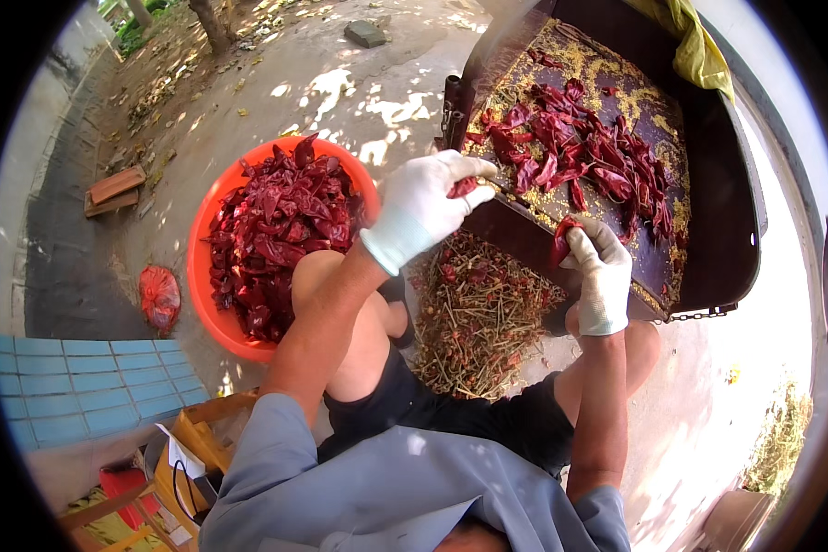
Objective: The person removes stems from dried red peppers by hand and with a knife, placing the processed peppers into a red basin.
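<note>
Dried red pepper, left-hand example (462, 188): deep red, glossy, wrinkled; a short length shows, gripped between thumb and fingers of the white-gloved left hand (428, 201), near the corner of a dark metal tray (741, 198). Long axis, so far as visible, roughly crosswise, slightly raised toward the right; tip and stem end cannot be told apart. Dried red pepper, right-hand example (561, 245): brighter red, creased, narrow; pinched by thumb and fingers of the white-gloved right hand (601, 267), at the tray's near edge. Long axis mostly fore-and-aft, the far end leaning a little right, the near end pointing back toward the wearer; which end bears the stem is unclear. Associated items: heap of red peppers (584, 147) over yellow seeds (570, 51) in the tray; orange basin (199, 276), left, filled with dark red peppers (281, 225); pile of pale stems (478, 322) between the legs.
</note>
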### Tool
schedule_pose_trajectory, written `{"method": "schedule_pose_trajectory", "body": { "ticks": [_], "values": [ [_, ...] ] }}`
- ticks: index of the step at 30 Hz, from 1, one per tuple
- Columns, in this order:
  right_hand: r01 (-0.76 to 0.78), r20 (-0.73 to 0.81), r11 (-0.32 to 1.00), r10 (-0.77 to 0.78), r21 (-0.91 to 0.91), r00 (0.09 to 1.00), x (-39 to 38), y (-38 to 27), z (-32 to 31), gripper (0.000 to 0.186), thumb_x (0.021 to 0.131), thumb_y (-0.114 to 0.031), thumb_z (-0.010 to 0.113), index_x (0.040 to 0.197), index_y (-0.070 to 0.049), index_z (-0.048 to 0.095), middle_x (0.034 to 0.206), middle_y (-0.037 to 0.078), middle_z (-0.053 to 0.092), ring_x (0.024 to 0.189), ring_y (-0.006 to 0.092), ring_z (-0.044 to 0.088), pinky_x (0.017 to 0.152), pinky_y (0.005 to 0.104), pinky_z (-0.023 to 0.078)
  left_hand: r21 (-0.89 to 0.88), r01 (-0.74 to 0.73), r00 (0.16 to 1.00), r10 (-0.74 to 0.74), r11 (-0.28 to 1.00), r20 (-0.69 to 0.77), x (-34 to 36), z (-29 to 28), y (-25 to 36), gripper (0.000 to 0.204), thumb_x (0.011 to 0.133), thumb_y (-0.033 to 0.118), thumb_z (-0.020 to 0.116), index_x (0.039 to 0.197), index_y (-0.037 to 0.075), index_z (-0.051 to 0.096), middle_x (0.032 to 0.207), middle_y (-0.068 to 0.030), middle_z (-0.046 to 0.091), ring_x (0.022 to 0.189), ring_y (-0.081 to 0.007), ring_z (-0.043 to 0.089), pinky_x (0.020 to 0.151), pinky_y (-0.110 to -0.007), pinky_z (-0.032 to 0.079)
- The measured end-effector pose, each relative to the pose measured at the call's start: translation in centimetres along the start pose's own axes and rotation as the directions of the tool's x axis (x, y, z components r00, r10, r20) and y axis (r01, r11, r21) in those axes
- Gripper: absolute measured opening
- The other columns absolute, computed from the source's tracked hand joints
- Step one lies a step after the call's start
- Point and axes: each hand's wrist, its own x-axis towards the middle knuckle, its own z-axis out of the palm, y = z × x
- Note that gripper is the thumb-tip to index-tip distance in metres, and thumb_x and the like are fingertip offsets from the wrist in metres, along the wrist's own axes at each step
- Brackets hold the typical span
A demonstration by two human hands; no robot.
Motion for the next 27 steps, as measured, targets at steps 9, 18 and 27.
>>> {"method": "schedule_pose_trajectory", "body": {
  "ticks": [9,18,27],
  "values": [
    [-0.231,0.191,0.939,0.185,0.257,0.964,-1.4,4.2,-3.9,0.023,0.095,-0.02,0.065,0.112,-0.003,0.064,0.101,0.004,0.069,0.083,0.0099,0.064,0.078,0.0247,0.053,0.78,0.343,0.925,-0.331,0.523,-0.184,-8.5,-13.8,-13.7,0.071,0.076,0.052,0.078,0.135,0.017,0.059,0.136,-0.0109,0.06,0.123,-0.0314,0.057,0.104,-0.042,0.045],
    [-0.298,0.262,0.912,0.225,0.283,0.938,-2.8,5.2,0.5,0.017,0.095,-0.011,0.066,0.109,-0.003,0.065,0.094,0.002,0.068,0.081,0.0102,0.065,0.073,0.0243,0.057,-0.17,0.096,0.98,-0.064,0.981,0.186,-8.4,-1.5,-3.7,0.032,0.09,0.013,0.068,0.121,0.002,0.068,0.103,-0.0053,0.071,0.087,-0.009,0.065,0.074,-0.026,0.052],
    [-0.209,0.271,0.951,0.144,0.228,0.952,-1.9,4.6,3.2,0.015,0.094,-0.01,0.067,0.104,0.001,0.065,0.095,0.006,0.069,0.079,0.0125,0.067,0.069,0.0245,0.056,-0.408,0.265,0.899,-0.07,0.874,0.432,-4.6,6.3,1.1,0.026,0.085,0.018,0.076,0.106,0.004,0.072,0.09,-0.0051,0.071,0.081,-0.0096,0.067,0.074,-0.027,0.054]
  ]
}}
